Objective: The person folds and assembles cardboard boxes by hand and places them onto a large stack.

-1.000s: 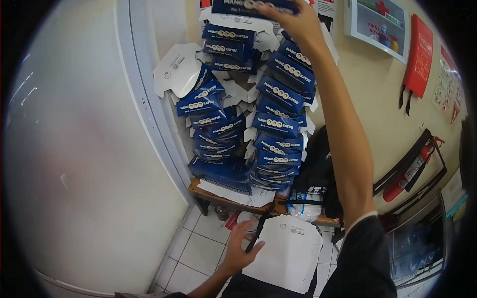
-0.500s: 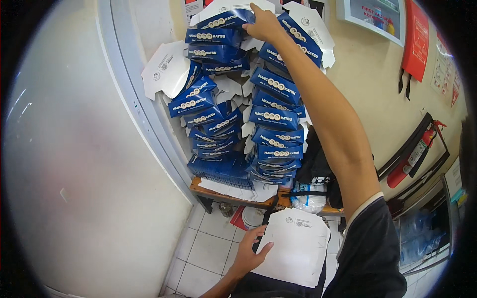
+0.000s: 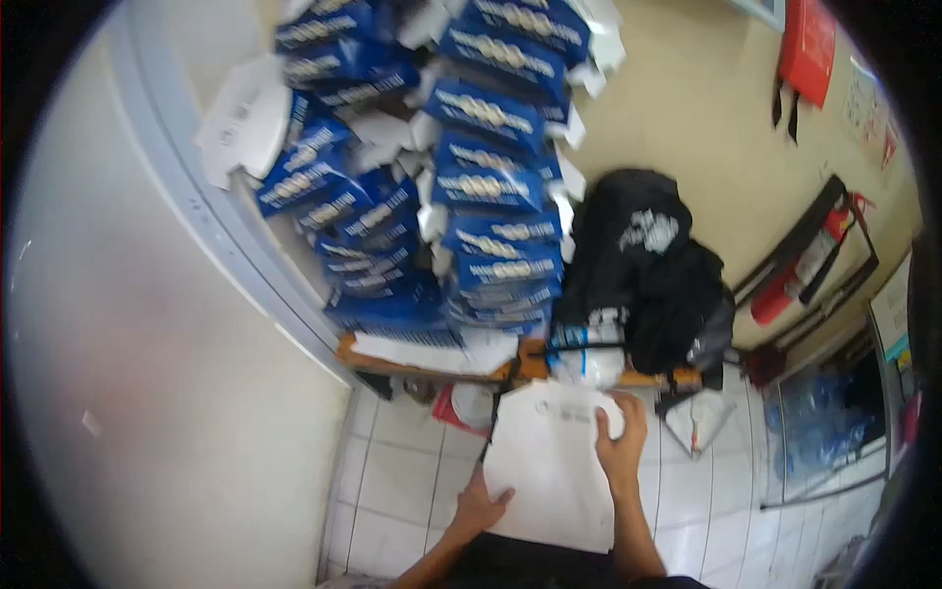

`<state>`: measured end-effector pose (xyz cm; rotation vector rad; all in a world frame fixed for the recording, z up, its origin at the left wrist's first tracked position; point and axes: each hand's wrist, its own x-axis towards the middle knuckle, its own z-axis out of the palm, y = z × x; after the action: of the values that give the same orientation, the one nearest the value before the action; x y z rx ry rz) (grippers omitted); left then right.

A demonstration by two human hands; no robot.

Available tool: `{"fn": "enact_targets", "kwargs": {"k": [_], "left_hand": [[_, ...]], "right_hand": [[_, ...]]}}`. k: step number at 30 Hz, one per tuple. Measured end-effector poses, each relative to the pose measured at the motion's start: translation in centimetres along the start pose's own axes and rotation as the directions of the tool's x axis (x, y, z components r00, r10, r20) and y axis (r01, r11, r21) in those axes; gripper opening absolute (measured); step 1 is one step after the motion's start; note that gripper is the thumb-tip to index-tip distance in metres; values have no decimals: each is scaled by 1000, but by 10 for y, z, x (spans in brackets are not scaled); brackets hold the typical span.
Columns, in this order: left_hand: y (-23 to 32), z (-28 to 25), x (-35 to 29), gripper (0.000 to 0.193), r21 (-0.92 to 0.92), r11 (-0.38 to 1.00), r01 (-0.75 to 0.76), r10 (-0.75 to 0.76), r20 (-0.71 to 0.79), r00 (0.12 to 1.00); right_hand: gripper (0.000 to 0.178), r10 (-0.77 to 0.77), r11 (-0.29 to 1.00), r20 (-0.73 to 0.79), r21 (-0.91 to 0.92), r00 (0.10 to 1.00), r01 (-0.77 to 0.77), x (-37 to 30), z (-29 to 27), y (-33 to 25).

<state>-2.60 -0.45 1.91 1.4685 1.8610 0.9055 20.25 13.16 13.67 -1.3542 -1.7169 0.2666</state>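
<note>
A white flat carton blank [image 3: 549, 471] with cut corners and small print near its far edge lies over my dark-clothed lap. My left hand [image 3: 479, 507] grips its left edge, thumb on top and the other fingers partly hidden at the side. At the far right corner my right hand [image 3: 624, 444] is closed round the edge, its thumb on the white face. Beyond, blue folded cartons [image 3: 491, 187] with white flaps stand in tall, uneven stacks on a wooden bench [image 3: 535, 365]. The picture is blurred by motion.
A black bag [image 3: 628, 236] leans on the wall right of the stacks, with a clear plastic pack [image 3: 589, 358] before it. A fire extinguisher [image 3: 785, 285] hangs at right. A pale door panel [image 3: 186, 393] stands at left. Under the bench sits a white tub [image 3: 473, 404].
My right hand has come down from the top of the left stack to the blank's far right corner. My left hand stays at its left edge. The view has shifted, uncovering the black bag.
</note>
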Motion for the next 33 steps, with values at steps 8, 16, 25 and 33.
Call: {"fn": "enact_targets", "kwargs": {"k": [8, 16, 25, 33], "left_hand": [[20, -7, -14, 72, -46, 987, 154, -153, 25, 988], [49, -13, -12, 82, 299, 953, -46, 34, 46, 998], [100, -4, -14, 71, 236, 933, -272, 219, 227, 949], [55, 30, -29, 71, 391, 834, -390, 185, 467, 865]], "right_hand": [[96, 650, 758, 231, -130, 724, -639, -140, -12, 58], [98, 566, 823, 243, -226, 788, -521, -134, -23, 42], [92, 364, 922, 478, -63, 800, -381, -119, -19, -20], [70, 327, 759, 598, 295, 731, -581, -155, -1, 14]]}}
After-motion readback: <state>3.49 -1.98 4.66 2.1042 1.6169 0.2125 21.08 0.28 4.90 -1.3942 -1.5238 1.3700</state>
